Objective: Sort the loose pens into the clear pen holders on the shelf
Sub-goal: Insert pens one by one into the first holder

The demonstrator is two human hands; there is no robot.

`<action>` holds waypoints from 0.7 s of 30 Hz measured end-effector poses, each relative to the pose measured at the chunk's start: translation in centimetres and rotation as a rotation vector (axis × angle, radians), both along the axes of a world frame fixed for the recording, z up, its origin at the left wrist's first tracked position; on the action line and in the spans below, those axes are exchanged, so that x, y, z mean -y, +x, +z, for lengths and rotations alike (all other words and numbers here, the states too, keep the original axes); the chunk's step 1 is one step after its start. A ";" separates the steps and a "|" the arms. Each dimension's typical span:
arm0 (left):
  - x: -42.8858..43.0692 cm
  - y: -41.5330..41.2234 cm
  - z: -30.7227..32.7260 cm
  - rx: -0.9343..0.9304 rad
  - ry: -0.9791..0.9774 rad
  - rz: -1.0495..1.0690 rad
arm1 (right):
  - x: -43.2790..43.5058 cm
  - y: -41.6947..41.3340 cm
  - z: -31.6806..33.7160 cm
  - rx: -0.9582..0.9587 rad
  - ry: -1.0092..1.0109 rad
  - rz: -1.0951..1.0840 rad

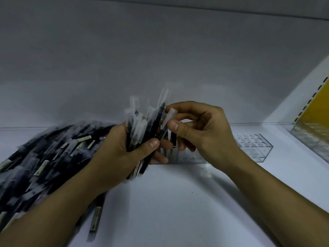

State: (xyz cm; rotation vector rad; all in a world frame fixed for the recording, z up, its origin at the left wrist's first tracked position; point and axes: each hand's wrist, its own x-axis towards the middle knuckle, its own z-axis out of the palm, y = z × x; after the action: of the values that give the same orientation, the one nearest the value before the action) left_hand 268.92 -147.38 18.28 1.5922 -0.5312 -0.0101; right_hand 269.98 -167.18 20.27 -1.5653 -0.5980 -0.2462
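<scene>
My left hand [124,150] grips a bundle of pens [142,122], dark barrels with clear caps pointing up. My right hand [197,129] pinches one clear-capped pen [166,124] at the bundle's right side between thumb and forefinger. A large heap of loose dark pens [44,157] lies on the white shelf to the left. A clear pen holder [254,147] with round holes on top stands to the right, empty. Another clear holder [188,158] sits just behind my hands, mostly hidden, with a dark pen [173,141] standing in it.
The white shelf floor [169,202] stretches in front of me, with a white back wall behind. At the far right a yellow panel and a clear divider [313,134] bound the shelf. One loose pen [96,218] lies near my left forearm.
</scene>
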 end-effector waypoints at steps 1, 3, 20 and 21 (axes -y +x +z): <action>-0.1 0.0 0.0 -0.007 -0.011 0.002 | 0.1 0.1 0.0 0.000 0.017 -0.025; -0.2 0.2 -0.1 0.025 0.007 0.038 | 0.5 0.5 0.1 0.000 0.074 -0.079; -0.2 0.7 -0.8 0.041 0.024 0.059 | 3.7 3.5 0.7 0.033 0.248 -0.477; -0.3 0.7 -0.8 0.040 0.021 0.060 | 3.7 3.5 0.7 0.049 0.235 -0.504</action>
State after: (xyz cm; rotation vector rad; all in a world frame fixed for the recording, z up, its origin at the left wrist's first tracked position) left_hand 269.62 -147.13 17.47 1.6308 -0.5157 0.0615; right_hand 273.51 -170.88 20.94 -1.4620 -0.1921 -0.7102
